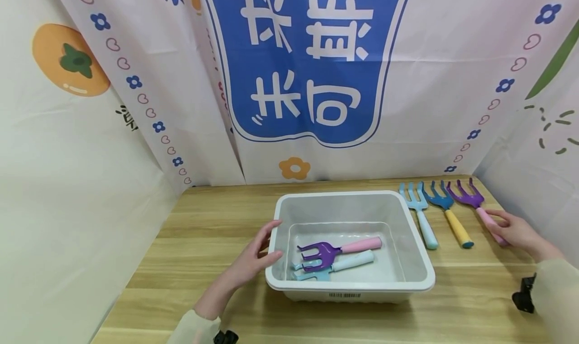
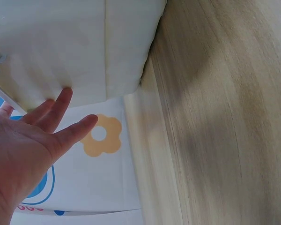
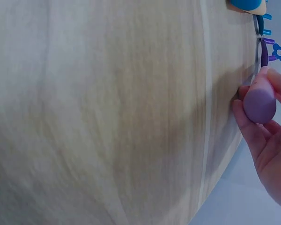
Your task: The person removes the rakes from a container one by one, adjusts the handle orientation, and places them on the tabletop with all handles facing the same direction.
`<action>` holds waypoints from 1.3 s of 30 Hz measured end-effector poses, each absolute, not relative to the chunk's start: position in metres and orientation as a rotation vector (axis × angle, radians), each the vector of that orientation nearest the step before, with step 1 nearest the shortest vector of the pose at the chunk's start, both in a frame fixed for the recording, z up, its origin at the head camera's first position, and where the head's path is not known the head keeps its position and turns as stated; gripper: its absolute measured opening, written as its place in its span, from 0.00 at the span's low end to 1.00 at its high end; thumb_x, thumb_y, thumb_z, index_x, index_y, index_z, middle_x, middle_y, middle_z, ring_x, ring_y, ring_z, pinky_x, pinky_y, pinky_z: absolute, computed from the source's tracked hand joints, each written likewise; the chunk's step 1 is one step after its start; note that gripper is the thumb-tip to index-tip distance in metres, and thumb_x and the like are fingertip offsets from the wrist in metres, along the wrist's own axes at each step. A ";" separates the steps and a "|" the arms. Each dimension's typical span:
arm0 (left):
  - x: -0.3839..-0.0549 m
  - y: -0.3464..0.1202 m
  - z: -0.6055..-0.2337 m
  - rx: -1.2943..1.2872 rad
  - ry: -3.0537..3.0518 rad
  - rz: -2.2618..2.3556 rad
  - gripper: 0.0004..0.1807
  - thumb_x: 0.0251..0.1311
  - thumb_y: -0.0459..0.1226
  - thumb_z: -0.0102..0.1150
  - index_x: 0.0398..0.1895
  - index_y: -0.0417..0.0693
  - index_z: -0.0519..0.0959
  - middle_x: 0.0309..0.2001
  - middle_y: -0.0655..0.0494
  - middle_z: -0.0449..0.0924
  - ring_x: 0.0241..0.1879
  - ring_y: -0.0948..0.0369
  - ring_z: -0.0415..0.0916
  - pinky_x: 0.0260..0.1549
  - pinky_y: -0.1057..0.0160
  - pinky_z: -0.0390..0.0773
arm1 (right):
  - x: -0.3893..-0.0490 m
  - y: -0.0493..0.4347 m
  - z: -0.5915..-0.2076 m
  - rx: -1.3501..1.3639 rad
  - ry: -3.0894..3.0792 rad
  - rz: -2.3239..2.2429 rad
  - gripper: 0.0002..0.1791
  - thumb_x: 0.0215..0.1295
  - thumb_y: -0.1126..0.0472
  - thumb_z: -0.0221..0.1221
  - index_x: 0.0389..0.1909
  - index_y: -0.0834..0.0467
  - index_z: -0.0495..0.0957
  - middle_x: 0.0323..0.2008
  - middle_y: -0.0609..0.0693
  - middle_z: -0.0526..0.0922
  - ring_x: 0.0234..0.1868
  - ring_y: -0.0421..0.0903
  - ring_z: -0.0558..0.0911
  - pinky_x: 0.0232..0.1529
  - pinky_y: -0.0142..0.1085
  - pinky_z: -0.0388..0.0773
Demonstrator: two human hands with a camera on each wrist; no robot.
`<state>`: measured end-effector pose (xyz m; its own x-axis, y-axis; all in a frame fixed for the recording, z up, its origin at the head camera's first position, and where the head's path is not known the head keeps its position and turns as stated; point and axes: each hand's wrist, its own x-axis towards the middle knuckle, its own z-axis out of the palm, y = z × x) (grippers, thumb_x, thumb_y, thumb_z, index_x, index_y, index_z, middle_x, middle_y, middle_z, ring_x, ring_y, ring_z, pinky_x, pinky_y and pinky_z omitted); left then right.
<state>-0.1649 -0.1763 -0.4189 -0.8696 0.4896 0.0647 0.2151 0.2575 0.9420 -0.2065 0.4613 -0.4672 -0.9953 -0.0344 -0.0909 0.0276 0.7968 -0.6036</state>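
My right hand (image 1: 517, 231) holds the pink handle of a purple hand fork (image 1: 468, 198) at the table's right edge. In the right wrist view, thumb and fingers pinch the pink handle (image 3: 260, 101) near its butt end. My left hand (image 1: 253, 258) rests at the left side of a light grey plastic bin (image 1: 348, 285), fingers extended against its rim and outer wall (image 2: 61, 56). Inside the bin lies another purple fork (image 1: 325, 253) with a pink handle, partly covering a light blue fork (image 1: 353, 261).
Left of the held fork lie a blue fork with a yellow handle (image 1: 459, 228) and a light blue fork (image 1: 425, 228), tines toward the back. A printed cloth (image 1: 429, 108) hangs behind and beside the wooden table (image 1: 203, 223).
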 end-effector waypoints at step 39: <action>-0.164 -0.178 -0.421 0.678 2.290 1.659 0.35 0.68 0.32 0.53 0.75 0.55 0.52 0.71 0.37 0.54 0.66 0.41 0.58 0.60 0.42 0.65 | -0.188 0.415 -0.431 -0.179 3.023 -1.176 0.29 0.73 0.54 0.53 0.66 0.69 0.64 0.49 0.51 0.81 0.40 0.17 0.64 0.41 0.32 0.73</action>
<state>-0.1642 -0.1777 -0.4213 -0.8656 0.4943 0.0798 0.2297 0.2504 0.9405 -0.1883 0.4152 -0.4313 -0.9882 -0.0636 0.1394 -0.1411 0.7327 -0.6658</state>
